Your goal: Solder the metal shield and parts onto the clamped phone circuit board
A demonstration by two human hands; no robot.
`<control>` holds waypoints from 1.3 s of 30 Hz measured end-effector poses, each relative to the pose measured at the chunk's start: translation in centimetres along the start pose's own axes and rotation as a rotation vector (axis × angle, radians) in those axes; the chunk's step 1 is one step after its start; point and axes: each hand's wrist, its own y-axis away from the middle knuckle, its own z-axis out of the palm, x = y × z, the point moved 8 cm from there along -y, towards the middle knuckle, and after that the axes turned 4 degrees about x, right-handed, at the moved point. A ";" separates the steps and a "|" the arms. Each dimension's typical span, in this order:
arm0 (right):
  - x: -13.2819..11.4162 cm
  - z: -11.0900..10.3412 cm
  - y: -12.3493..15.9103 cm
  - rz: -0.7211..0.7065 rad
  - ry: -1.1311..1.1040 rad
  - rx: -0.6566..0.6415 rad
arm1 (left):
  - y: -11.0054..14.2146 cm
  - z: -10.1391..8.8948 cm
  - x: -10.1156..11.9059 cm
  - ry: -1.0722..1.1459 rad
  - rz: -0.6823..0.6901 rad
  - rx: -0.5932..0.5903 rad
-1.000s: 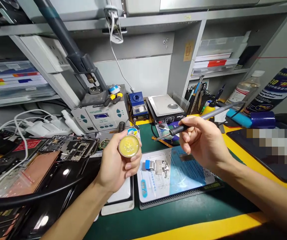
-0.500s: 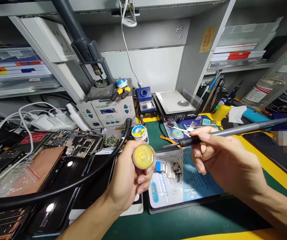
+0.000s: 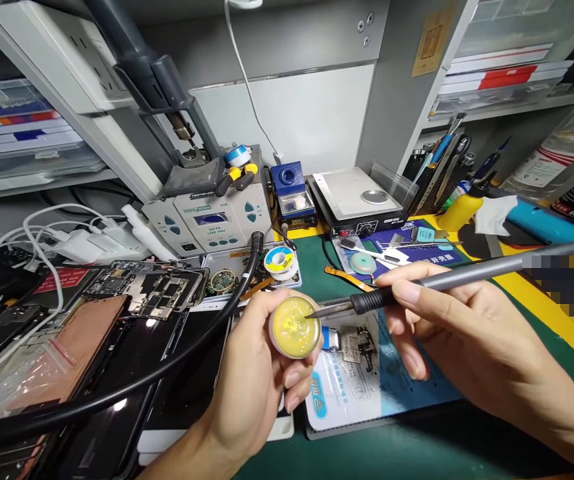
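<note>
My left hand [image 3: 251,373] is closed around a small round tin of yellow flux paste [image 3: 291,337], its open top tilted toward me. In my right hand [image 3: 447,327] a soldering iron [image 3: 381,299] is held like a pen. Its metal tip reaches the right part of the paste and appears to touch it. Below and right of the tin, a small metal-shielded circuit part [image 3: 351,343] with a blue end lies on a white and blue printed mat [image 3: 351,400].
A thick black hose [image 3: 167,363] crosses the left side over dismantled phones [image 3: 161,293]. Behind stand a grey rework station [image 3: 211,220], a solder spool [image 3: 281,261], a blue iron unit [image 3: 291,193] and a hot plate [image 3: 347,193]. A yellow bottle [image 3: 461,210] stands at right.
The soldering iron has moved left and down, bringing its tip from beside the tin onto the paste. The tin has shifted slightly right and down in view; the camera view has tilted down.
</note>
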 end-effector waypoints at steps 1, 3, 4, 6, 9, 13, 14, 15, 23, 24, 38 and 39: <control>-0.1 0.0 -0.1 0.002 -0.004 0.007 | 0.1 0.1 -0.1 0.008 -0.008 -0.005; -0.3 -0.1 -0.2 0.012 -0.022 0.023 | 0.3 0.6 0.0 0.033 -0.019 -0.034; -0.4 -0.1 -0.2 0.018 -0.036 0.030 | 0.4 0.8 0.2 0.050 -0.020 -0.049; -0.7 -0.2 -0.3 0.021 -0.056 0.041 | 0.6 1.2 0.7 0.088 -0.002 -0.064; -1.2 -0.6 -0.4 0.008 -0.067 0.061 | 0.7 1.3 1.6 0.140 0.044 -0.062; -1.7 -1.1 -0.5 -0.010 -0.093 0.080 | 0.6 1.1 2.0 0.166 0.075 -0.075; -1.8 -1.2 -0.5 -0.014 -0.099 0.084 | 0.7 1.1 2.0 0.168 0.083 -0.084; -1.9 -1.3 -0.5 -0.019 -0.103 0.087 | 0.7 1.1 2.0 0.170 0.090 -0.094; -2.1 -1.0 -0.1 -0.031 -0.089 0.050 | 1.0 1.2 2.2 0.184 0.121 -0.114; -2.0 -1.1 0.0 -0.026 -0.088 0.047 | 1.0 1.3 2.1 0.189 0.111 -0.119; -1.0 -0.7 -0.1 0.032 -0.070 -0.009 | 1.4 2.0 1.9 0.191 0.076 -0.156; -0.9 -0.7 -0.1 0.036 -0.070 -0.010 | 1.4 2.0 1.9 0.194 0.078 -0.170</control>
